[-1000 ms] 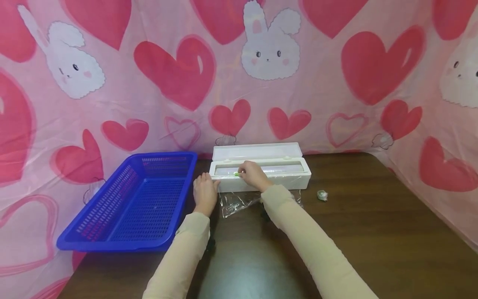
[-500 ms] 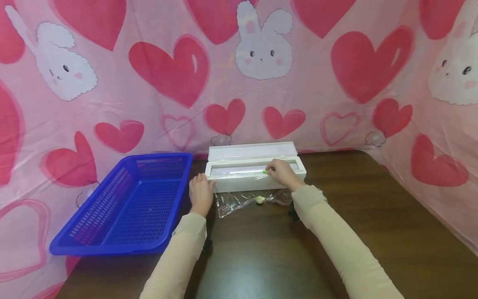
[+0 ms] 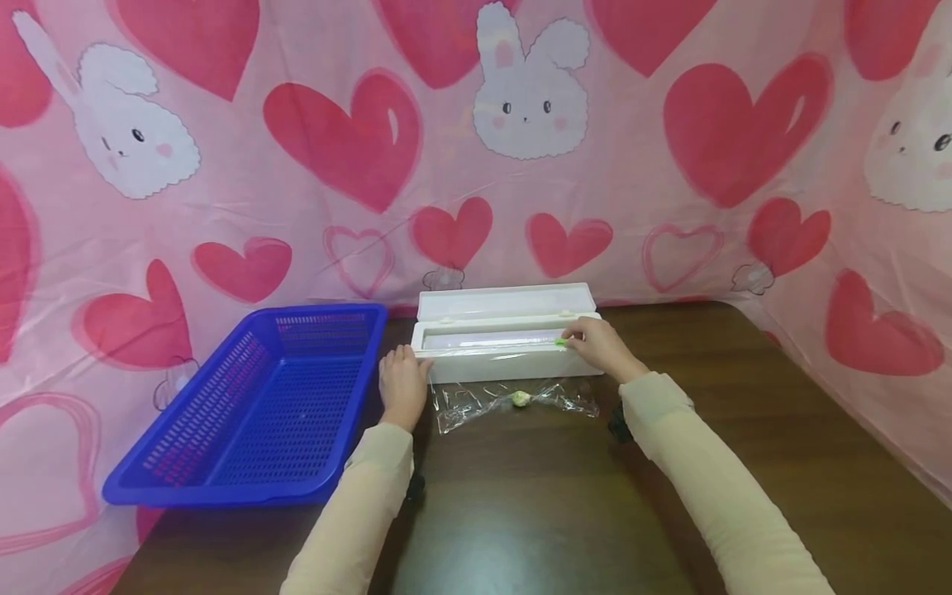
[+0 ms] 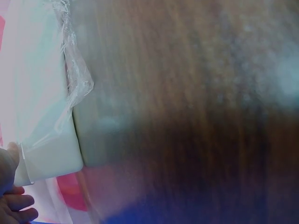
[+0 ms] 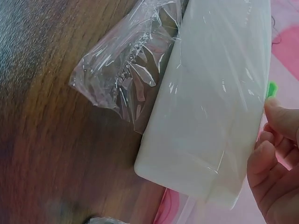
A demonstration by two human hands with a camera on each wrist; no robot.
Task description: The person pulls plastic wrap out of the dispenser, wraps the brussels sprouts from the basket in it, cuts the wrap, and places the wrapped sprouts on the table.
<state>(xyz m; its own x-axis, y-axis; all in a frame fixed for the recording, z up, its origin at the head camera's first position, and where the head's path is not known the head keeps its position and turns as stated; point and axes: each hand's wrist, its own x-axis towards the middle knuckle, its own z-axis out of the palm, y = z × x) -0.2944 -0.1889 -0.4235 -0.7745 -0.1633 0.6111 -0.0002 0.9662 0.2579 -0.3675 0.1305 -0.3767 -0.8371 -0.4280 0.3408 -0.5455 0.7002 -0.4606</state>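
A white plastic wrap dispenser [image 3: 513, 366] lies lengthwise on the table, its lid [image 3: 506, 301] raised and a roll of film inside. With my left hand [image 3: 403, 384] I hold its left end, thumb on the front and fingers at the side. My right hand [image 3: 601, 347] pinches the green slide cutter [image 3: 560, 341] near the right end of the rim. Clear film [image 5: 140, 70] is drawn over the front wall, and its crumpled loose end spreads on the table. A small pale green lump [image 3: 521, 399] lies at that film, in front of the dispenser.
Left of the dispenser stands a large blue perforated basket [image 3: 297, 413] on the brown wooden table [image 3: 521, 512]. A pink curtain [image 3: 461, 165] with hearts and rabbits hangs behind. At the bottom of the right wrist view a film-wrapped thing [image 5: 106, 220] shows partly.
My right hand has slid the green cutter along the rim from left to right. The pale lump, earlier hidden by my right arm, now shows. My left hand stays at the dispenser's left end.
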